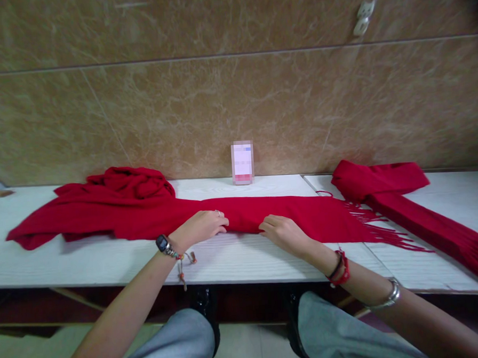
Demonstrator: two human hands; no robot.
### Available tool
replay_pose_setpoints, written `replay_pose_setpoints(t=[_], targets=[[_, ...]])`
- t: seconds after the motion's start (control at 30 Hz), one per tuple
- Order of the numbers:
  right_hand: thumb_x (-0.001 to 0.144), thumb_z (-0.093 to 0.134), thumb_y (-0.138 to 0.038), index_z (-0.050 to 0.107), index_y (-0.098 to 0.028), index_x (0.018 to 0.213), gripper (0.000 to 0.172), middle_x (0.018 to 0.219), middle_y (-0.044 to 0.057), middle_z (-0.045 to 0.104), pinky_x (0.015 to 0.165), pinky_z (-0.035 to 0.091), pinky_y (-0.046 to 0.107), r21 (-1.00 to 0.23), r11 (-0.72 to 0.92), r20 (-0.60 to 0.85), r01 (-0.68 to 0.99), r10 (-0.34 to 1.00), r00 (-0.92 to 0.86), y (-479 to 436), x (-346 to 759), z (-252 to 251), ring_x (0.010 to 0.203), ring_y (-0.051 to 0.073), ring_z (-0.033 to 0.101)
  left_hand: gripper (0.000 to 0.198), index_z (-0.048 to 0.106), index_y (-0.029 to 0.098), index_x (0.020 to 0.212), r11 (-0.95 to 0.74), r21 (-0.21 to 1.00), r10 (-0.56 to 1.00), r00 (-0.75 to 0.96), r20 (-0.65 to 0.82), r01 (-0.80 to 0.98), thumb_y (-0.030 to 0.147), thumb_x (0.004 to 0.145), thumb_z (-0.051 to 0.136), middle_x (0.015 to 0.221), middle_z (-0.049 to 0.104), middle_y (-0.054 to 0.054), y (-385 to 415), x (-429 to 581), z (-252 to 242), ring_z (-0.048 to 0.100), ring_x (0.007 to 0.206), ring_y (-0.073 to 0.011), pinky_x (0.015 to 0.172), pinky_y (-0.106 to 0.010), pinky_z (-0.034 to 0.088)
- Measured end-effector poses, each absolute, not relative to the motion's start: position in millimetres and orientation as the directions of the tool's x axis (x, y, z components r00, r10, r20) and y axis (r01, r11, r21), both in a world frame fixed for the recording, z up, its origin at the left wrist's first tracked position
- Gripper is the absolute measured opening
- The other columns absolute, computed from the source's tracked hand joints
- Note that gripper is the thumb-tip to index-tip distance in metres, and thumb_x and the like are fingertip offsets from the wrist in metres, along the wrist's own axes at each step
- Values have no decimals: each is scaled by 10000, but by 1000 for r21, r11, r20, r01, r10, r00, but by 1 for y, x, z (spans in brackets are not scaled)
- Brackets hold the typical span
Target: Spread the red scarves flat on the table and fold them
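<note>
A red fringed scarf (276,206) lies lengthwise across the white table. Its left part is bunched into a loose heap, while the stretch between and right of my hands is flat, with the fringe spread at the right end. My left hand (201,225) grips the scarf's near edge, fingers curled over it. A short way to the right, my right hand (285,231) has its fingers closed on the same near edge. The fingertips of both hands are partly hidden.
A second red scarf (383,179), folded into a narrow strip, lies on the right of the white table (247,261). A blurred phone-like thing (243,165) leans on the brown tiled wall (203,106). A small white figure-shaped hook (363,17) is on the wall.
</note>
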State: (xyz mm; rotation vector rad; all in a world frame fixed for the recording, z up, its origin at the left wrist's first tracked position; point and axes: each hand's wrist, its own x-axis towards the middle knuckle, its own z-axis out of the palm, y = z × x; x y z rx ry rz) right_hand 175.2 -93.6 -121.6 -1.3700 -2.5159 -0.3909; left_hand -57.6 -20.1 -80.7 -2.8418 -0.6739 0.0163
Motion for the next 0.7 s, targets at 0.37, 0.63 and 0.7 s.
replay_pose_setpoints(t=[0.37, 0.63, 0.7], targets=[[884, 413, -201, 600, -145, 789, 217, 767, 54, 598, 657, 336, 275, 200, 579, 348, 791, 713, -609, -96, 181, -128, 711, 153, 521, 190, 589, 217, 980, -886, -179, 441, 897, -41, 428, 179, 823, 490, 981, 609, -33, -25, -58, -79, 560, 905, -172, 736, -242, 414], [881, 419, -215, 610, -137, 771, 234, 763, 56, 607, 671, 326, 289, 181, 543, 344, 820, 746, -570, -97, 178, -124, 724, 165, 529, 206, 654, 222, 846, -889, -192, 439, 893, -101, 415, 137, 817, 469, 867, 664, -7, -23, -57, -72, 586, 815, -149, 689, -222, 404], [873, 436, -233, 614, -143, 811, 209, 794, 59, 611, 697, 336, 292, 146, 538, 353, 830, 756, -552, -98, 176, -123, 759, 173, 532, 216, 663, 229, 827, -882, -158, 459, 886, -70, 445, 123, 798, 477, 847, 674, -3, -22, -57, -72, 594, 788, -146, 665, -219, 402]])
